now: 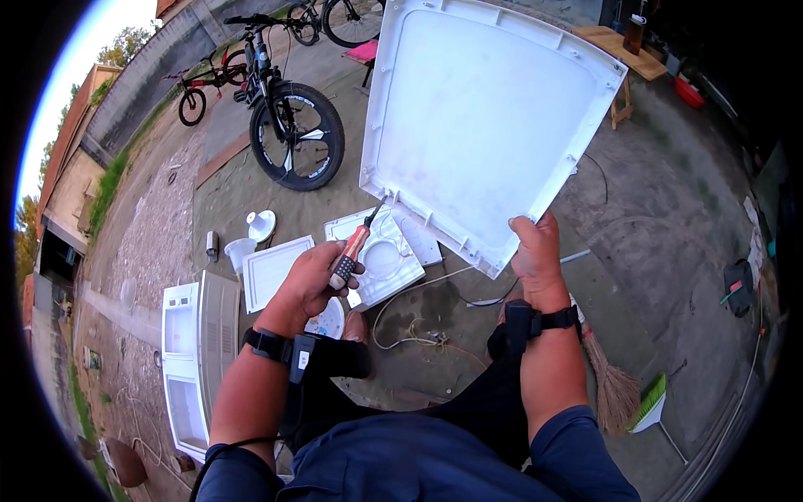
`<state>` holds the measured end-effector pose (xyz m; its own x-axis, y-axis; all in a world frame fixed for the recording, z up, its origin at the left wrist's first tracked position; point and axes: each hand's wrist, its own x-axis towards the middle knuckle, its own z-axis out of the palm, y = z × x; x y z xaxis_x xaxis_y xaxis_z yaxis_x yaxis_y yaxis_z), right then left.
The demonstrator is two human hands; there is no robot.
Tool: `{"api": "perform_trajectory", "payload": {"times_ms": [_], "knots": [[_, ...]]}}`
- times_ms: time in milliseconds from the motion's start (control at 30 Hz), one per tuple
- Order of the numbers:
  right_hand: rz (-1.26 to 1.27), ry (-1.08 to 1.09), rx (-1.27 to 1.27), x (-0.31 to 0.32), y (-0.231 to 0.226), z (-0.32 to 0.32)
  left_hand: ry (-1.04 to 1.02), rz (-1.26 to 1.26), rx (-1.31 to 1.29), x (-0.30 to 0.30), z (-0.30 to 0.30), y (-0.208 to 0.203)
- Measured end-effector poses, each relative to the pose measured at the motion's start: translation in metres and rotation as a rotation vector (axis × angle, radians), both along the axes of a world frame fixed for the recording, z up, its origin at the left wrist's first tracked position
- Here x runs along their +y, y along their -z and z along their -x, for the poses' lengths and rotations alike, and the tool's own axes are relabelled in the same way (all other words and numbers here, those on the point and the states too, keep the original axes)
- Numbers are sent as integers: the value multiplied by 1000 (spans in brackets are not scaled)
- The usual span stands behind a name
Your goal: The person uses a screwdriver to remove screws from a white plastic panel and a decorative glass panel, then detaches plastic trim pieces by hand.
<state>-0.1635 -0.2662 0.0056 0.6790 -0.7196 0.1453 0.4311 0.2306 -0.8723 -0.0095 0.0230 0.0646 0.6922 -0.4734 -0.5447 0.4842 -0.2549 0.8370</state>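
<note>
— Dark blue shirt (393, 460) is nearest to the camera, at the lower edge. What do the two hands hold?

— Left hand (316, 272) has its fingers closed around a screwdriver (355, 247) with an orange and black handle. Right hand (537, 247) grips a large white panel (485, 125) by its lower right corner, with the thumb on the inner face.

— Where is this panel exactly?

— It is raised and tilted in front of the person, with the ribbed rim facing the camera. The tip of the screwdriver is at the lower left corner of the rim; I cannot tell if they touch.

— Which things stand in the way?

— The panel hides much of the ground behind it. The left hand covers part of a flat white panel (272, 272), and beside this one lies a white part with a round opening (386, 258). A pale cord (378, 322) curls on the ground between the feet.

— And what is around?

— On the left stands a white cabinet (184, 351), with a white funnel-shaped piece (261, 224) lying farther off. On the right are a straw broom (613, 372) and a green brush (651, 403). Behind, a bicycle (297, 138) stands left of the raised panel, and a wooden table (615, 50) stands at its right.
</note>
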Motion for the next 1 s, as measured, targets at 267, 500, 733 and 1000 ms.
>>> {"api": "perform_trajectory", "payload": {"times_ms": [267,500,733,1000], "knots": [[-44,-16,-7,-1,-2,3,72,161,-10,16,4,20],[-91,-23,-8,0,-3,1,56,169,-340,17,-1,29],[-200,-70,-51,0,-3,0,3,-228,-976,-14,-4,19],[-228,-115,-143,8,-9,3,2,-310,-1489,-42,-13,5]]}}
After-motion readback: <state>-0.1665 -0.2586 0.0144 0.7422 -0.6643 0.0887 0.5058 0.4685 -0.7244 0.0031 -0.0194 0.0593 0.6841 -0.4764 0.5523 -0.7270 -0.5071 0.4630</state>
